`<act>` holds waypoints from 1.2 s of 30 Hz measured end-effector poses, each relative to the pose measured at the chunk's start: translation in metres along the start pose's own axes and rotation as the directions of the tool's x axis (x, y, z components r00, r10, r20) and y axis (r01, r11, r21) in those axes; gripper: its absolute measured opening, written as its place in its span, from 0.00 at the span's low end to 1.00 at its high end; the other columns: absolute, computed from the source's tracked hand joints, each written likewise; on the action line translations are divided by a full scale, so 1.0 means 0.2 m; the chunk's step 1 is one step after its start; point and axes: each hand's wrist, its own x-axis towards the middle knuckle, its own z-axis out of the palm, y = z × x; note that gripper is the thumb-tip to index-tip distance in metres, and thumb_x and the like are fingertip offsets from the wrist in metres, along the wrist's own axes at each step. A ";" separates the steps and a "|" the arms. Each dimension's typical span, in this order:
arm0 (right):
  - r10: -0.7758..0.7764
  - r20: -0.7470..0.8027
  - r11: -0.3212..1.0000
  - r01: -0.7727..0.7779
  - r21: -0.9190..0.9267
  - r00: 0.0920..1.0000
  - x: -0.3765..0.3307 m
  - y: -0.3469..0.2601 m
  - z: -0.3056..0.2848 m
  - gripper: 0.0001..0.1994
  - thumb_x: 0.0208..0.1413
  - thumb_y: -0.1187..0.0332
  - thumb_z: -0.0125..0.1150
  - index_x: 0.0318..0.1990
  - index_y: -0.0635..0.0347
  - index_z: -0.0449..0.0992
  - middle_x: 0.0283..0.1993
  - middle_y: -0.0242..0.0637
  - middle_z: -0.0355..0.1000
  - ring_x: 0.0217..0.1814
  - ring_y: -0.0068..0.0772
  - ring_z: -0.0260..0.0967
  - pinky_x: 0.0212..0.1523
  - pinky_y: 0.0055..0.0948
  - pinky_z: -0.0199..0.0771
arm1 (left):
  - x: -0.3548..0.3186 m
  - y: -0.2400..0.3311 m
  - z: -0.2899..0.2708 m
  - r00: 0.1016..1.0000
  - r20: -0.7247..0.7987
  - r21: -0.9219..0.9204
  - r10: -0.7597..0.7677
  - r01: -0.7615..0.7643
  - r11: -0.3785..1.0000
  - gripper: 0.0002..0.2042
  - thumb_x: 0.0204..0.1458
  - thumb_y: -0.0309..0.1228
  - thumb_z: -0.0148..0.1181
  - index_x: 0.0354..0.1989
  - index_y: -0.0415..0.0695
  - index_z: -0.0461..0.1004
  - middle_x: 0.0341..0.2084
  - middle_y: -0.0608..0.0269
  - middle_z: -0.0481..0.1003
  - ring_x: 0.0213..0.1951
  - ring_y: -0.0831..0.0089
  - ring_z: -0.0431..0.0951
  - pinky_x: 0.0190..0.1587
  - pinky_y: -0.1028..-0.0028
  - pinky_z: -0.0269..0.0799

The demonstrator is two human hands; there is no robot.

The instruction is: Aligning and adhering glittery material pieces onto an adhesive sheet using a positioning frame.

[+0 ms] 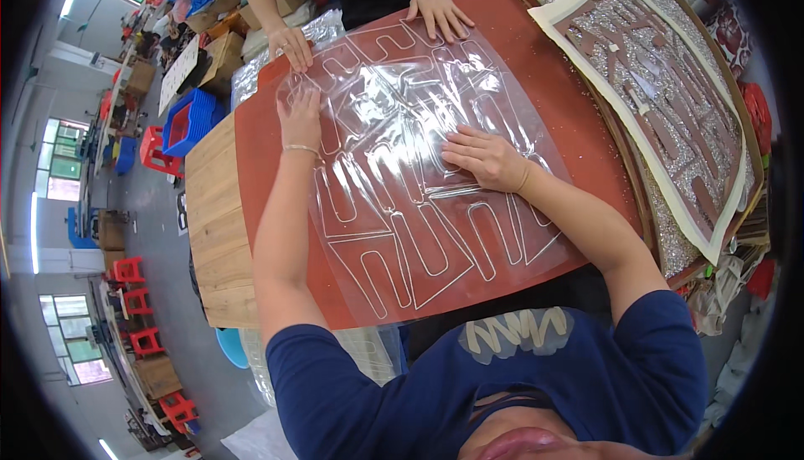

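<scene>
Currently, the clear film sheet (402, 167) is being pressed flat onto the red mat (268, 175) by the open left hand (299, 118) and right hand (481, 157); smoothing outward is judged next.

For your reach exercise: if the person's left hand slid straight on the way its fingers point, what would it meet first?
The left hand points up the clear sheet. First in line seems the co-worker's hand at the sheet's far edge, though the depth is unclear.

Plastic sheet (419, 184) lies on mat (268, 150), on table (218, 226).
</scene>
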 end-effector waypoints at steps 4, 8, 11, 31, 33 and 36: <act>-0.039 -0.147 0.996 0.051 0.076 0.988 -0.07 -0.06 -0.05 0.15 0.42 0.79 0.59 0.41 0.64 0.76 0.46 0.41 0.76 0.53 0.41 0.72 0.59 0.40 0.70 | -0.28 0.18 -0.03 0.976 0.177 0.036 -0.126 0.121 0.992 0.22 0.56 0.28 0.42 0.61 0.42 0.61 0.59 0.58 0.66 0.63 0.64 0.62 0.64 0.45 0.44; -0.050 -0.076 0.994 0.057 0.098 0.996 -0.10 -0.10 -0.08 0.15 0.42 0.79 0.58 0.41 0.64 0.76 0.47 0.41 0.75 0.53 0.41 0.72 0.58 0.40 0.71 | -0.35 0.16 -0.08 0.996 0.042 -0.013 -0.076 0.077 0.997 0.19 0.53 0.27 0.46 0.55 0.44 0.68 0.56 0.60 0.69 0.61 0.66 0.64 0.64 0.45 0.45; -0.056 -0.075 0.994 0.063 0.093 0.996 -0.09 -0.10 -0.09 0.15 0.42 0.79 0.57 0.41 0.64 0.76 0.47 0.42 0.75 0.53 0.41 0.72 0.58 0.41 0.70 | -0.21 0.02 -0.19 0.979 0.008 0.083 0.204 -0.204 0.975 0.17 0.51 0.28 0.49 0.51 0.44 0.71 0.51 0.61 0.71 0.59 0.66 0.66 0.65 0.45 0.44; 0.038 -0.113 0.990 -0.022 0.139 0.993 -0.07 -0.08 -0.10 0.17 0.43 0.80 0.58 0.44 0.62 0.76 0.48 0.40 0.75 0.53 0.39 0.72 0.58 0.38 0.71 | 0.30 -0.32 -0.22 0.916 0.319 0.064 0.243 -0.277 0.959 0.04 0.51 0.28 0.53 0.35 0.47 0.72 0.37 0.60 0.76 0.44 0.64 0.77 0.43 0.64 0.72; 0.039 -0.098 0.992 -0.027 0.127 0.994 -0.08 -0.08 -0.09 0.17 0.43 0.80 0.58 0.44 0.62 0.76 0.48 0.40 0.75 0.53 0.38 0.72 0.58 0.38 0.71 | 0.30 -0.31 -0.14 0.933 0.312 0.098 0.181 -0.221 0.970 0.04 0.51 0.28 0.52 0.35 0.47 0.72 0.36 0.59 0.76 0.43 0.63 0.77 0.41 0.62 0.73; 0.086 0.034 0.992 -0.089 0.094 0.996 -0.07 -0.08 -0.05 0.17 0.42 0.80 0.57 0.44 0.60 0.76 0.47 0.38 0.75 0.54 0.38 0.71 0.60 0.38 0.69 | 0.22 -0.30 -0.02 0.951 0.283 0.166 0.125 -0.177 0.970 0.06 0.52 0.28 0.51 0.38 0.48 0.72 0.36 0.61 0.76 0.40 0.63 0.78 0.39 0.62 0.73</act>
